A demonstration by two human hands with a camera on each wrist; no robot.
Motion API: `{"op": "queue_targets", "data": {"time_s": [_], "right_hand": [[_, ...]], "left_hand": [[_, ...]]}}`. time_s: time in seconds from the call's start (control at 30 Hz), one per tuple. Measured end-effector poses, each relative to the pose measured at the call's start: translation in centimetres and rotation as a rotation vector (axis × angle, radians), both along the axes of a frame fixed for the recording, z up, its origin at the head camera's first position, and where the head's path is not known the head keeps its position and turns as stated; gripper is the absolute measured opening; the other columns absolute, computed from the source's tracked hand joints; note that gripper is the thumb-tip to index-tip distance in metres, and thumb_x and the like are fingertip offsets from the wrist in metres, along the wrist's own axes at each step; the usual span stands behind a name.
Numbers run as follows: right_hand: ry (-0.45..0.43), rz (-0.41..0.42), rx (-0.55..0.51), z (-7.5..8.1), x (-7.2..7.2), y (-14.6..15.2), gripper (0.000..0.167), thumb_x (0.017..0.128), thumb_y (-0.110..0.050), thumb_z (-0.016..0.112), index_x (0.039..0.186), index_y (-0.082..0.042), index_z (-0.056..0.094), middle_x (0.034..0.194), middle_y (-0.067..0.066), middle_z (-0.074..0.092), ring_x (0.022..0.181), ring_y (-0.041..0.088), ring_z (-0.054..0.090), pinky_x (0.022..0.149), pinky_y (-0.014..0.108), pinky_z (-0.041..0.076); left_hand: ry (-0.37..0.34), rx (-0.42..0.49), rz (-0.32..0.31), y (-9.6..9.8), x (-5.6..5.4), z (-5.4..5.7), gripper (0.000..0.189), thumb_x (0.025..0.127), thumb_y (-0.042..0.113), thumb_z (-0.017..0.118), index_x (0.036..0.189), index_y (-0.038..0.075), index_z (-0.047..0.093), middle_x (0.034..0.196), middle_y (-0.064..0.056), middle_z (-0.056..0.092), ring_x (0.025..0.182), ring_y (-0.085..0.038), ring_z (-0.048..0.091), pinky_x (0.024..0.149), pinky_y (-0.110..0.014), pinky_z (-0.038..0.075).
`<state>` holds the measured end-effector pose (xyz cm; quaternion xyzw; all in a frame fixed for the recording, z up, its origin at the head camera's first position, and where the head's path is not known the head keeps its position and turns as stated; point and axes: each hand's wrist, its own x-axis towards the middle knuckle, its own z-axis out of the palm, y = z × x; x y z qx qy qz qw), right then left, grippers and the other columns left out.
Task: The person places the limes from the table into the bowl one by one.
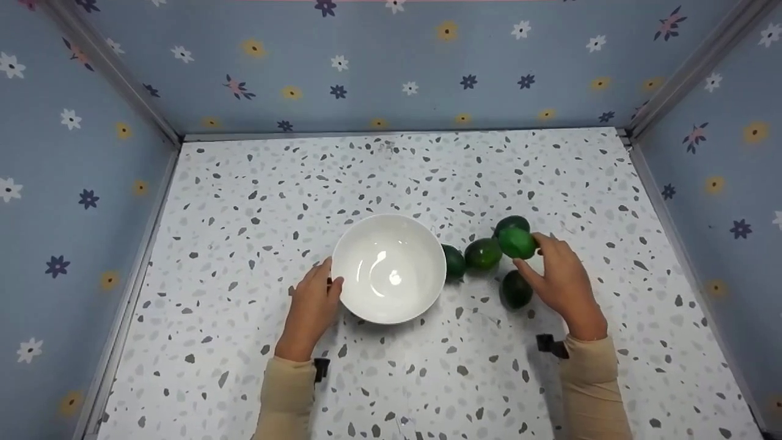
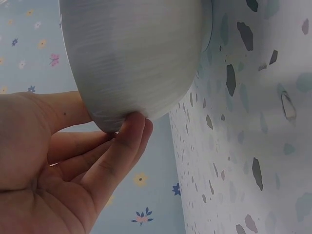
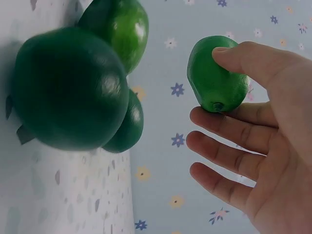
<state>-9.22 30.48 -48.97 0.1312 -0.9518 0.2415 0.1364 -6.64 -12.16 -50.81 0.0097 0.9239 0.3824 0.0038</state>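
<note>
A white bowl (image 1: pixel 391 244) stands upright in the middle of the table with nothing in it. My left hand (image 1: pixel 313 305) holds it at the left side, thumb and fingers against the wall near the rim; in the left wrist view they meet the bowl's side (image 2: pixel 136 58). My right hand (image 1: pixel 565 282) pinches a bright green oval fruit (image 1: pixel 517 244) between thumb and fingers, raised above the table. The right wrist view shows the held fruit (image 3: pixel 212 73) with its stem end low and the other fingers spread below.
Darker green oval fruits lie right of the bowl: one partly hidden by its rim (image 1: pixel 454 264), one beside it (image 1: pixel 482 254), one behind the held fruit (image 1: pixel 512 225), one nearer me (image 1: pixel 516 289). Flowered blue panels (image 1: pixel 391 73) bound the speckled table (image 1: pixel 244 201).
</note>
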Motion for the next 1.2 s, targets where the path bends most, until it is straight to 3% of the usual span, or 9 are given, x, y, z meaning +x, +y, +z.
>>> {"op": "queue_targets", "data": {"time_s": [0.23,0.57,1.2], "right_hand": [[0.081,0.087,0.037,0.4,0.0,-1.7,0.057,0.085,-0.020,0.082,0.126,0.009,0.058,0.108,0.025,0.064,0.098,0.039,0.061,0.083,0.052,0.051],[0.199,0.234,0.050,0.4,-0.5,-4.8,0.051,0.085,-0.023,0.082,0.120,0.008,0.061,0.104,0.018,0.064,0.091,0.034,0.060,0.077,0.048,0.051],[0.155,0.326,0.053,0.1,-1.2,-9.4,0.045,0.083,-0.028,0.083,0.117,-0.004,0.066,0.103,0.009,0.063,0.087,0.027,0.055,0.073,0.040,0.049]], "left_hand": [[0.010,-0.001,-0.004,0.0,0.1,0.0,0.051,0.102,0.013,0.058,0.145,-0.011,0.044,0.136,-0.027,0.055,0.125,-0.038,0.054,0.104,-0.051,0.043],[0.032,0.012,-0.014,0.1,0.1,-0.1,0.050,0.102,0.011,0.058,0.145,-0.010,0.044,0.134,-0.027,0.055,0.126,-0.039,0.053,0.105,-0.050,0.044],[0.043,0.010,-0.010,0.1,0.1,0.1,0.049,0.101,0.010,0.058,0.144,-0.010,0.045,0.134,-0.027,0.056,0.125,-0.039,0.054,0.104,-0.049,0.045]]}}
